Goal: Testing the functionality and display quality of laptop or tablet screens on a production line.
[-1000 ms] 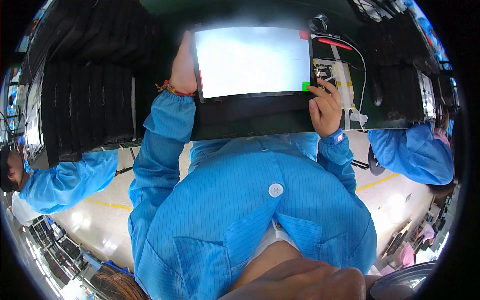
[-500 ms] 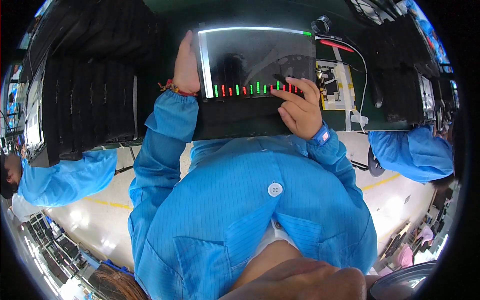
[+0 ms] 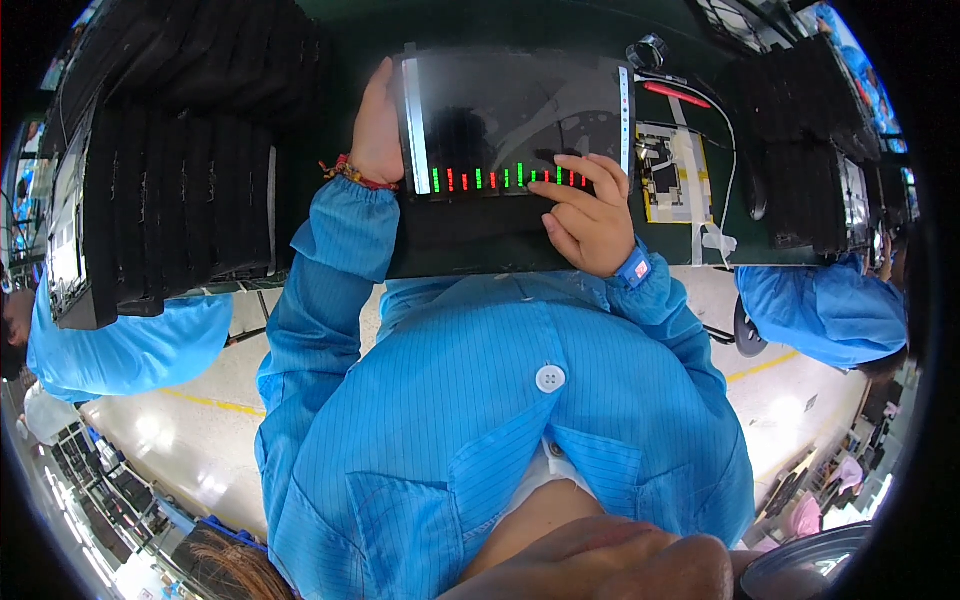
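Observation:
A flat display panel [image 3: 490, 105] lies at the far middle of the dark green bench, its screen lit. It shows a white band down the left side, a narrow light strip on the right, and a row of small green and red bars along the lower edge. My left hand [image 3: 378, 135] grips the panel's left edge; some of its fingers are hidden. Over the lower right of the screen, my right hand [image 3: 597, 215] has its fingers apart. Its fingertips are at the coloured bars, holding nothing.
Thick black padded stacks stand at the left [image 3: 185, 200] and right [image 3: 800, 135]. Right of the panel lie a taped circuit board [image 3: 675, 178], a red pen [image 3: 677, 95] and a white cable [image 3: 733, 140]. Co-workers' blue sleeves show at left [image 3: 130, 340] and right [image 3: 815, 315].
The white line across the screen's top has gone, and a light strip now runs down its right side. My right hand has slid slightly left; my left hand keeps its grip.

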### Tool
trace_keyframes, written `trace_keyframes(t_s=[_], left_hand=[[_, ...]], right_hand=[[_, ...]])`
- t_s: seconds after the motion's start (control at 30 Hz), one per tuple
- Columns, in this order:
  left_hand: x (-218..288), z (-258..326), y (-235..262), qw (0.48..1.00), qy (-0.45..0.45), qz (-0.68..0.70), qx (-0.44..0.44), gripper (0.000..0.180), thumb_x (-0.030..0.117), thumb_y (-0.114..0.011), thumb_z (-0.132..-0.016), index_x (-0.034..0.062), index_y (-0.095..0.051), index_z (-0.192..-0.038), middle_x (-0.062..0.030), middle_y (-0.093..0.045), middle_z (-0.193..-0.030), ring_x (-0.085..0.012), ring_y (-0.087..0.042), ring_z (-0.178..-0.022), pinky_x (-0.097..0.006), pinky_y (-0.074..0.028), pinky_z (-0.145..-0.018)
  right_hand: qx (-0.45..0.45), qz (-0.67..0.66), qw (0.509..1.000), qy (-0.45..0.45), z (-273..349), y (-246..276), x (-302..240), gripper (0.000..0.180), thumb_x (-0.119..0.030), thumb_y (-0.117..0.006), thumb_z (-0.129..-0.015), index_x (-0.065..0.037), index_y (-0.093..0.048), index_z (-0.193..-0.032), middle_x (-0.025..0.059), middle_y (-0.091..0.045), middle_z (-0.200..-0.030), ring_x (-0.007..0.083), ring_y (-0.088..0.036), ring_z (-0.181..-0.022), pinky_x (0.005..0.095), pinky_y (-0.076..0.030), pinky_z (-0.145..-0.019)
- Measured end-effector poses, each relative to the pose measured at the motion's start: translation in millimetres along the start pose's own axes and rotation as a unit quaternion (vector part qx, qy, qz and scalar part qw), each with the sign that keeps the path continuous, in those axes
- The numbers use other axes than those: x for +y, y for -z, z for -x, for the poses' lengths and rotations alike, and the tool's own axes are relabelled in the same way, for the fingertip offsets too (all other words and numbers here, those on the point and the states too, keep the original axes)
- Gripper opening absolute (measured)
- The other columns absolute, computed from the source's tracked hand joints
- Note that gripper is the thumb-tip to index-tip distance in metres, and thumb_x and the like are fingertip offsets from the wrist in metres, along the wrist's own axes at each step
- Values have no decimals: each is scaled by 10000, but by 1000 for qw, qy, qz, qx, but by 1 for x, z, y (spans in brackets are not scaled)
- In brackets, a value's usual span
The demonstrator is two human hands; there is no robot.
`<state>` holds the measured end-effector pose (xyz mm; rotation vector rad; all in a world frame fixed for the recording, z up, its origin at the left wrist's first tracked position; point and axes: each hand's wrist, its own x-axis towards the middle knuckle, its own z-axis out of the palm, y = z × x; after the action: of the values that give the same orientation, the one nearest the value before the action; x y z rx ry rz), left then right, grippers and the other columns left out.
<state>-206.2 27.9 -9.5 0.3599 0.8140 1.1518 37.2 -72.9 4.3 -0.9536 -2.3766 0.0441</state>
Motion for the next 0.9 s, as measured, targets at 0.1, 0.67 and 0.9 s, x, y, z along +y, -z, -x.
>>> trace_keyframes(t_s=[0.1,0.67,0.9], left_hand=[[0,0,-1,1000,-4,-9,20,432,404,-385,-902,39,-539,-1074,-81,-579,-1039,-216,-548,-958,-326,-427,-855],[3,11,-22,1000,-6,-15,-8,483,406,-320,-928,25,-489,-1174,-127,-549,-1149,-255,-531,-1029,-338,-396,-913],[5,2,3,981,58,75,-168,496,423,-293,-931,46,-483,-1191,-140,-523,-1180,-290,-492,-1053,-381,-365,-942]], right_hand=[[14,3,1000,-9,0,0,1,88,-129,-638,-716,-81,-630,-789,14,-621,-982,249,-473,-1103,445,-315,-940],[-88,72,976,-184,24,31,166,226,-212,-605,-780,-48,-628,-934,135,-552,-1088,276,-492,-1036,381,-378,-924],[-81,-64,966,-235,8,32,157,199,-163,-621,-779,-42,-602,-936,108,-608,-958,244,-564,-932,346,-449,-828]])
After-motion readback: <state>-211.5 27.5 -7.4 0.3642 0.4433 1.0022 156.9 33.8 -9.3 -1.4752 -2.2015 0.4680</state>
